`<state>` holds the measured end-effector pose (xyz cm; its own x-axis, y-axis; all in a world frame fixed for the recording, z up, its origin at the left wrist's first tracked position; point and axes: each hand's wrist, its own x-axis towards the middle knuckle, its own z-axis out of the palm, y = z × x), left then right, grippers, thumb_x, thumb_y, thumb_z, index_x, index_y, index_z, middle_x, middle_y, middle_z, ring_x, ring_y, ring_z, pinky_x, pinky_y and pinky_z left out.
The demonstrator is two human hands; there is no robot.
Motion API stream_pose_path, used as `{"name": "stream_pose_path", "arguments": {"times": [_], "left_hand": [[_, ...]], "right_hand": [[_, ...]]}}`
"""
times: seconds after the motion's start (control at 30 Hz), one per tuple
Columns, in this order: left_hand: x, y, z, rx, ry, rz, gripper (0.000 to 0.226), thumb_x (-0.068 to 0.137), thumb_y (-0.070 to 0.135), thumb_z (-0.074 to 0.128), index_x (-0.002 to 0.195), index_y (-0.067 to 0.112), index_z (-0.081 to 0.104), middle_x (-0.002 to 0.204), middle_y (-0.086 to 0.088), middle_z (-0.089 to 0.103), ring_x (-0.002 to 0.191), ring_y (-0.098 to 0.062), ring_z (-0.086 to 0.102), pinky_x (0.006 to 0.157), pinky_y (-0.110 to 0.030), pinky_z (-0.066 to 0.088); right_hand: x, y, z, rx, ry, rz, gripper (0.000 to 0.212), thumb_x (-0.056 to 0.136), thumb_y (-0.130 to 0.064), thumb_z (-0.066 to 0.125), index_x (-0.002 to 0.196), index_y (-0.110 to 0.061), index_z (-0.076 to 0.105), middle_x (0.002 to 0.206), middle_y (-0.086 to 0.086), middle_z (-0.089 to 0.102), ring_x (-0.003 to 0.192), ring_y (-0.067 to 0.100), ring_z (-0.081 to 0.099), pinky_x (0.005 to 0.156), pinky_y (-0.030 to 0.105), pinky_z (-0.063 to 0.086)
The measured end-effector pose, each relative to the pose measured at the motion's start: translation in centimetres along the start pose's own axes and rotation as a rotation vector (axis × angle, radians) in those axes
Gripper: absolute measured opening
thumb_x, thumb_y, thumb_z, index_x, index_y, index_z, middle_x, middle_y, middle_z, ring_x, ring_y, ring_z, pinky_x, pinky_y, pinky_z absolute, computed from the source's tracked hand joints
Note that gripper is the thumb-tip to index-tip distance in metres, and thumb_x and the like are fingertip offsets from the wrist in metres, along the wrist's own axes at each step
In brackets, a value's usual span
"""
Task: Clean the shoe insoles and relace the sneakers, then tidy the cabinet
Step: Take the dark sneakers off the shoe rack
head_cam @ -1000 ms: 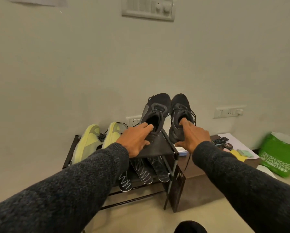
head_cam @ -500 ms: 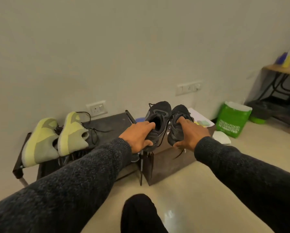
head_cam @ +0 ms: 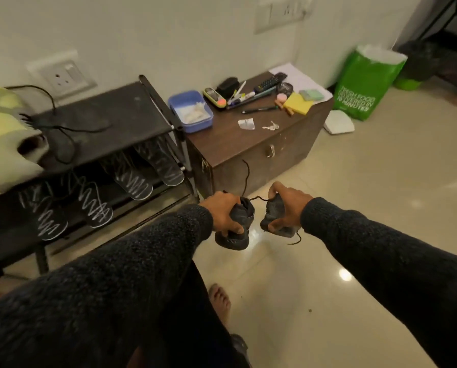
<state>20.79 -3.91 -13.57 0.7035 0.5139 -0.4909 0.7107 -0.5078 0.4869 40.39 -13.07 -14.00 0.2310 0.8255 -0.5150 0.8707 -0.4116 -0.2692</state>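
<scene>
My left hand point(head_cam: 223, 213) grips one black sneaker point(head_cam: 235, 239) by its collar, and my right hand point(head_cam: 288, 203) grips the other black sneaker point(head_cam: 273, 221) the same way. Both shoes hang low over the glossy floor, in front of the brown cabinet point(head_cam: 251, 152), with loose black laces trailing from them. Several insoles point(head_cam: 140, 181) with white zigzag patterns lean on the lower shelf of the black shoe rack point(head_cam: 108, 120). A yellow-green sneaker point(head_cam: 7, 144) sits on the rack's top at the far left.
The cabinet top carries a blue tray point(head_cam: 191, 111), pens, a remote, sticky notes and keys point(head_cam: 270, 126). A green bag point(head_cam: 365, 83) stands against the wall to the right, with a white object beside it. My bare foot point(head_cam: 219, 301) is on the floor below the shoes.
Both hands have carried the black sneakers off the rack top, away from the wall and down toward the floor. My view has tilted down and right.
</scene>
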Motion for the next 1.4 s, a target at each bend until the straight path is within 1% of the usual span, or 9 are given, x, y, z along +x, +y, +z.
{"name": "stream_pose_path", "arguments": {"times": [0.2, 0.37, 0.5, 0.6, 0.87, 0.97, 1.1, 1.27, 1.4], "left_hand": [[6.3, -3.5, 7.5, -0.092, -0.129, -0.134, 0.038, 0.085, 0.025, 0.076, 0.117, 0.016, 0.058, 0.105, -0.005, 0.068, 0.068, -0.019, 0.074, 0.072, -0.035, 0.062], [10.0, -4.6, 12.2, -0.127, -0.186, -0.225, 0.043, 0.085, 0.024, 0.074, 0.122, 0.011, 0.058, 0.113, -0.008, 0.068, 0.08, -0.021, 0.074, 0.083, -0.038, 0.061], [12.1, -4.5, 14.3, -0.131, -0.15, -0.283, 0.049, 0.087, 0.024, 0.073, 0.13, 0.01, 0.056, 0.125, -0.011, 0.062, 0.109, -0.03, 0.065, 0.095, -0.041, 0.056], [12.8, -4.3, 15.8, -0.099, -0.174, -0.286, 0.045, 0.095, 0.021, 0.064, 0.136, 0.01, 0.049, 0.138, -0.012, 0.052, 0.127, -0.032, 0.052, 0.105, -0.04, 0.047], [13.1, -4.3, 17.4, -0.028, -0.345, -0.299, 0.063, 0.085, 0.027, 0.077, 0.138, 0.011, 0.045, 0.139, -0.01, 0.05, 0.124, -0.031, 0.055, 0.101, -0.041, 0.05], [13.0, -4.2, 17.3, -0.022, -0.381, -0.284, 0.069, 0.083, 0.035, 0.08, 0.138, 0.011, 0.046, 0.136, -0.007, 0.052, 0.121, -0.029, 0.056, 0.094, -0.038, 0.049], [12.8, -4.2, 17.7, 0.005, -0.439, -0.254, 0.084, 0.078, 0.046, 0.083, 0.143, 0.012, 0.042, 0.14, -0.006, 0.049, 0.126, -0.029, 0.053, 0.101, -0.042, 0.048], [12.9, -4.4, 17.5, 0.05, -0.466, -0.22, 0.078, 0.081, 0.04, 0.081, 0.143, 0.014, 0.041, 0.14, -0.005, 0.048, 0.129, -0.029, 0.05, 0.107, -0.045, 0.044], [12.6, -4.0, 16.6, 0.105, -0.502, -0.165, 0.063, 0.083, 0.04, 0.078, 0.136, 0.019, 0.051, 0.133, -0.004, 0.056, 0.118, -0.027, 0.056, 0.101, -0.044, 0.049]], "right_hand": [[5.1, 4.4, 6.8, 0.022, -0.13, -0.013, 0.03, 0.078, -0.024, 0.078, 0.08, -0.024, 0.048, 0.103, 0.004, 0.062, 0.093, 0.027, 0.061, 0.083, 0.04, 0.055], [7.8, 6.6, 10.9, -0.013, -0.139, 0.002, 0.022, 0.076, -0.018, 0.075, 0.08, -0.023, 0.054, 0.094, -0.003, 0.05, 0.087, 0.024, 0.056, 0.075, 0.031, 0.05], [8.7, 7.4, 14.8, -0.052, -0.122, -0.004, 0.013, 0.082, -0.023, 0.069, 0.088, -0.022, 0.057, 0.103, 0.003, 0.056, 0.087, 0.028, 0.059, 0.081, 0.038, 0.055], [9.1, 7.7, 17.7, 0.008, -0.092, 0.062, 0.023, 0.087, -0.03, 0.068, 0.106, -0.017, 0.062, 0.098, 0.003, 0.061, 0.084, 0.024, 0.063, 0.079, 0.035, 0.056], [8.3, 8.2, 22.6, 0.048, -0.193, 0.162, 0.043, 0.089, -0.02, 0.069, 0.128, -0.008, 0.056, 0.115, 0.012, 0.064, 0.1, 0.029, 0.066, 0.091, 0.037, 0.056], [8.2, 8.3, 23.2, 0.073, -0.171, 0.201, 0.046, 0.089, -0.019, 0.07, 0.131, -0.009, 0.055, 0.117, 0.011, 0.063, 0.102, 0.028, 0.065, 0.093, 0.038, 0.055], [8.7, 7.7, 23.4, 0.11, -0.128, 0.203, 0.042, 0.088, -0.019, 0.069, 0.128, -0.011, 0.058, 0.116, 0.01, 0.063, 0.099, 0.027, 0.066, 0.091, 0.04, 0.056], [9.4, 7.0, 23.6, 0.209, -0.18, 0.302, 0.037, 0.084, -0.03, 0.073, 0.118, -0.016, 0.062, 0.108, 0.009, 0.067, 0.096, 0.027, 0.067, 0.087, 0.04, 0.058], [9.2, 6.7, 23.5, 0.203, -0.233, 0.383, 0.039, 0.086, -0.03, 0.072, 0.119, -0.012, 0.063, 0.109, 0.011, 0.068, 0.096, 0.026, 0.066, 0.087, 0.036, 0.056]]}}
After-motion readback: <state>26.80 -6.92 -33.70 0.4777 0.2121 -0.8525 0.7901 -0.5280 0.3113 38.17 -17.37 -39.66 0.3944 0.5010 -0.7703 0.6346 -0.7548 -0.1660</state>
